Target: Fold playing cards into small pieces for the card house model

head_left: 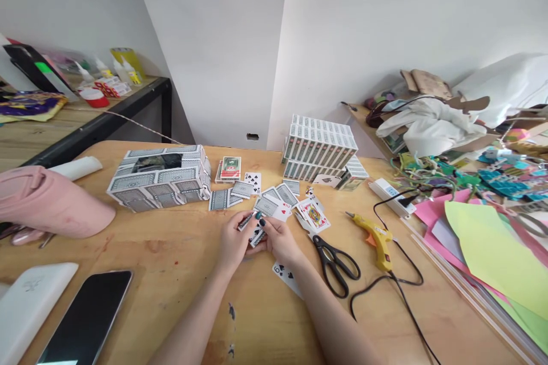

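While we sit at the wooden table (pixel 171 251), the biggest thing on it is the box built of cards (pixel 160 179) at the far left, with a pile of card packs (pixel 319 145) well apart from it at the far middle. Sheets of coloured paper (pixel 483 234) spread over the right edge, and a phone (pixel 88 316) lies face up near our left elbow. A pair of scissors (pixel 336 262) lies with blades together just right of our right wrist, and a yellow glue gun (pixel 377 236) rests beyond it, its black cord trailing toward us. Many loose cards (pixel 274 199) are scattered between the box and the packs, and a single card (pixel 286 275) peeks from under our right forearm. Smallest of all is the little bundle of cards (pixel 253 229), near the middle of the table, just this side of the loose ones. Our left hand (pixel 233 245) and right hand (pixel 282 239) meet around it, fingers and thumbs pinched narrow on its two ends; whether it touches the wood we cannot tell. We judge it very light, thin and springy, with a slick coating that lets cards slide over one another. It looks easy to crease, so a hold by the short edges, flat between thumb and fingertip, seems best
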`<state>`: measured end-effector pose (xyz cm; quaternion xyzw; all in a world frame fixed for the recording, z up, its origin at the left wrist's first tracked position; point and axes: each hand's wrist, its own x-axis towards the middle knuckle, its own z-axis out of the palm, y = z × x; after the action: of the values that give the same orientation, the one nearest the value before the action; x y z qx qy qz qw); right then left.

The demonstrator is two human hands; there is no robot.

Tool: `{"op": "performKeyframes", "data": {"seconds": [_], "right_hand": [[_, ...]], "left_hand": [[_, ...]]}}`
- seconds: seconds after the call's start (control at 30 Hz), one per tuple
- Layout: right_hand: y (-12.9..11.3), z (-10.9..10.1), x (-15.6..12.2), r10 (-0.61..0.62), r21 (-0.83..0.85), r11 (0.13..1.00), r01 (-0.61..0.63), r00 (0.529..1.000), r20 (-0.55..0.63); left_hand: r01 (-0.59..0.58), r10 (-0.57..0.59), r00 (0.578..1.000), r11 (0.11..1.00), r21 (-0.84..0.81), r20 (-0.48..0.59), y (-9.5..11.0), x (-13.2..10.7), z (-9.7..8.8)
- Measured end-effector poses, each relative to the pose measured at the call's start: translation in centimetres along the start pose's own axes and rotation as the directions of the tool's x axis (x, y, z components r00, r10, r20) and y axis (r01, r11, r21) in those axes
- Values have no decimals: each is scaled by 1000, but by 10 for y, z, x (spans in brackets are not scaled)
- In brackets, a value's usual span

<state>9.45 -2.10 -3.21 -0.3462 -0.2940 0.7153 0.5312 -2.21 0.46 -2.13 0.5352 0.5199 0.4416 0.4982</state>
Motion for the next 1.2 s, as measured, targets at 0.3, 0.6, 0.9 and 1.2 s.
{"op": "performKeyframes", "data": {"seconds": [0.3,0.6,0.9,1.2], "right_hand": [[6,11,-2,-81,-142,987,74,996,-42],[0,3,-3,15,-163,987,-16,1000,-6],[-4,6,-2,-66,-478,877,-39,977,-201],[-9,11,-5,-185,-567,821,67,971,-153]], "left_hand": [[69,-72,997,992,-109,-23,-9,2,3],[-9,11,998,999,31,-66,-12,-2,5],[-526,549,834,764,374,52,-12,-6,1],[-499,560,828,756,423,-24,-13,-8,4]]}}
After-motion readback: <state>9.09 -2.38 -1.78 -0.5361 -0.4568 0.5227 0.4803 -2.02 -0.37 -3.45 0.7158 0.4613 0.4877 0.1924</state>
